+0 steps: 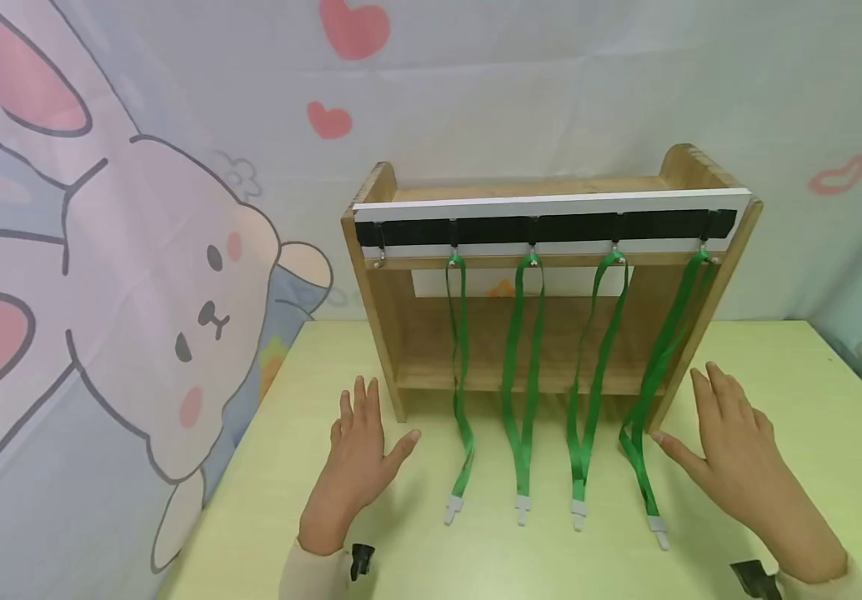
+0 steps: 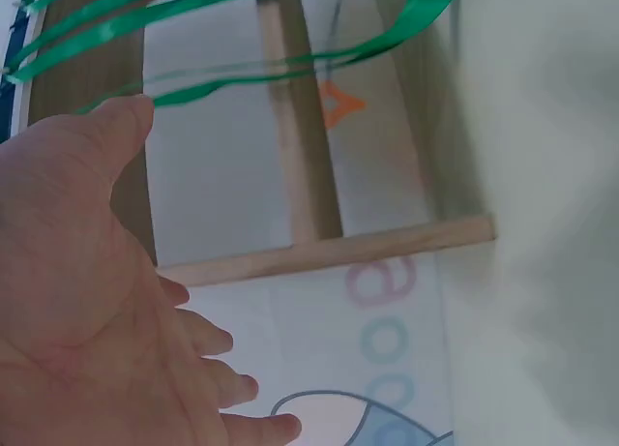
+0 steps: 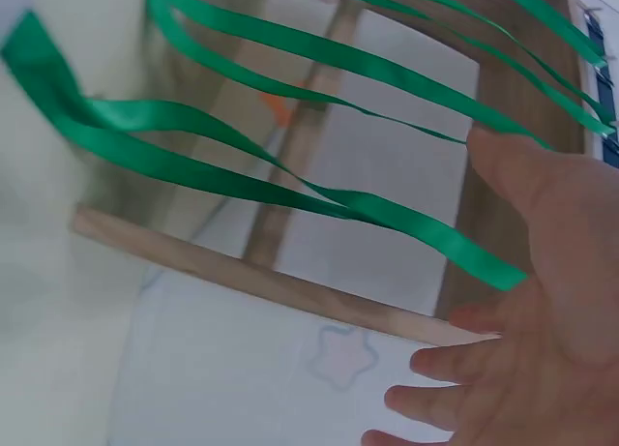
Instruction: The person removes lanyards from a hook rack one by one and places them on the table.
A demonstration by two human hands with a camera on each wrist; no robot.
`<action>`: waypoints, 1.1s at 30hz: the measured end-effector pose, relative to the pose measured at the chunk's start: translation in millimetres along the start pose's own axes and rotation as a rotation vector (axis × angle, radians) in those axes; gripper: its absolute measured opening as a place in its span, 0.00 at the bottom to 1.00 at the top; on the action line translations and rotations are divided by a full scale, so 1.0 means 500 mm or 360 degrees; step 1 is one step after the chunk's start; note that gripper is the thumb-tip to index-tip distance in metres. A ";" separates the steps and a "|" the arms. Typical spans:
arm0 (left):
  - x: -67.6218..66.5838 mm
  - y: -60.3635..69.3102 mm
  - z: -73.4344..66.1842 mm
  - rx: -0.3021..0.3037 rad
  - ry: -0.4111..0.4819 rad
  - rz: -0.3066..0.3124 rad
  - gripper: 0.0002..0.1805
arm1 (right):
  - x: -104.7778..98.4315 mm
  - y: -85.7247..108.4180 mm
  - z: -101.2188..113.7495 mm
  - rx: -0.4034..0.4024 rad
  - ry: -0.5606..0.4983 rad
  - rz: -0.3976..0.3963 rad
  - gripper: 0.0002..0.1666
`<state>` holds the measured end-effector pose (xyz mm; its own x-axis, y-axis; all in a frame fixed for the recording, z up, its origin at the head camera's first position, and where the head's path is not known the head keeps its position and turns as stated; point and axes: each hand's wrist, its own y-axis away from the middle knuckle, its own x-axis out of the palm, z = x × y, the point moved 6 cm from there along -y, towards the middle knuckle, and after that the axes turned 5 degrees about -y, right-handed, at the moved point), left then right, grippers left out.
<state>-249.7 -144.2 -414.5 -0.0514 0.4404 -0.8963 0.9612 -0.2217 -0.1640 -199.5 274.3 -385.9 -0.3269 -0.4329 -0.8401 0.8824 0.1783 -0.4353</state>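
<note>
Several green lanyards (image 1: 524, 375) hang from hooks on a small wooden shelf (image 1: 528, 385), their pale plastic clips (image 1: 523, 508) lying on the table in front. The leftmost hook (image 1: 380, 254) carries no lanyard. Left of the lanyards, my left hand (image 1: 356, 462) is held with fingers spread and nothing in it. On the other side, my right hand (image 1: 734, 454) has its fingers straight, its thumb near the rightmost lanyard (image 1: 664, 358). Both wrist views show green straps (image 2: 203, 15) passing in front of the shelf, with the right palm (image 3: 580, 301) bare.
A pale yellow-green table (image 1: 251, 533) carries the shelf. Behind hangs a cloth backdrop (image 1: 551, 92) with hearts and a large cartoon rabbit (image 1: 168, 275) at the left. The hooks sit on a black strip (image 1: 573, 227) along the shelf's upper front.
</note>
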 end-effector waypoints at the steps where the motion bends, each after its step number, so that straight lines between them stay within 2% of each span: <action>1: -0.008 -0.004 0.002 -0.0014 0.0009 0.0002 0.52 | -0.008 -0.008 0.004 -0.0022 -0.0012 -0.0042 0.54; 8: -0.058 -0.041 0.019 -0.0039 0.0093 -0.0029 0.51 | -0.061 -0.058 0.025 -0.0088 -0.0150 -0.0270 0.48; 13: -0.079 -0.064 0.036 -0.0098 0.0175 -0.0012 0.51 | -0.083 -0.090 0.038 -0.0100 -0.0220 -0.0358 0.44; 18: -0.098 -0.089 0.038 -0.0082 0.0223 -0.0072 0.51 | -0.105 -0.123 0.055 -0.0100 -0.0269 -0.0464 0.41; 24: -0.104 -0.122 0.028 -0.0001 0.0278 -0.0131 0.51 | -0.123 -0.148 0.066 -0.0074 -0.0309 -0.0563 0.37; 30: -0.105 -0.143 0.020 0.0012 0.0354 -0.0182 0.51 | -0.136 -0.164 0.074 -0.0013 -0.0328 -0.0771 0.16; 33: -0.102 -0.148 0.013 0.0029 0.0380 -0.0220 0.49 | -0.144 -0.171 0.076 0.0004 -0.0307 -0.0880 0.12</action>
<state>-319.9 -156.1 -359.3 -0.1142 0.6598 -0.7427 0.9443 -0.1602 -0.2875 -238.7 256.6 -276.1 -0.6717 -0.6142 -0.4142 0.5991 -0.1217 -0.7913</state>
